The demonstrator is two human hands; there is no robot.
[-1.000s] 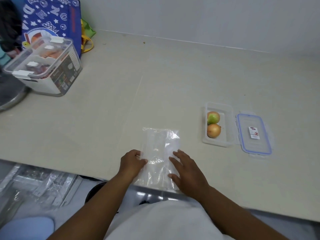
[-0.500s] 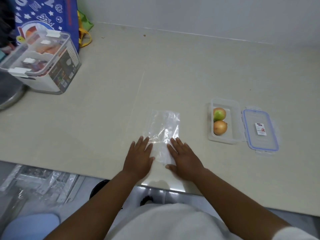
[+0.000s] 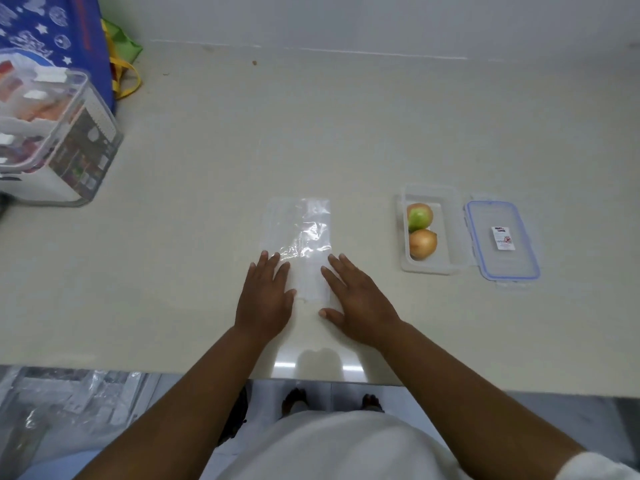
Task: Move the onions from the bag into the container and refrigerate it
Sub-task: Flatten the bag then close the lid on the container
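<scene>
A clear plastic bag (image 3: 300, 230) lies flat and empty on the beige counter. My left hand (image 3: 266, 299) rests palm down on its near left edge, fingers spread. My right hand (image 3: 356, 299) presses flat on its near right edge. To the right stands a clear rectangular container (image 3: 450, 230) without its lid, holding a greenish onion (image 3: 419, 216) and a golden onion (image 3: 422, 243). Its blue-rimmed lid (image 3: 501, 240) lies flat beside it on the right.
A large clear lidded storage box (image 3: 59, 140) stands at the far left, with a blue patterned bag (image 3: 52, 29) behind it. The counter's front edge (image 3: 104, 365) runs just below my wrists. Plastic wrapping lies on the floor at lower left.
Both hands slid forward along the bag and flattened on it. The bag now lies smoother and fully on the counter, away from the front edge.
</scene>
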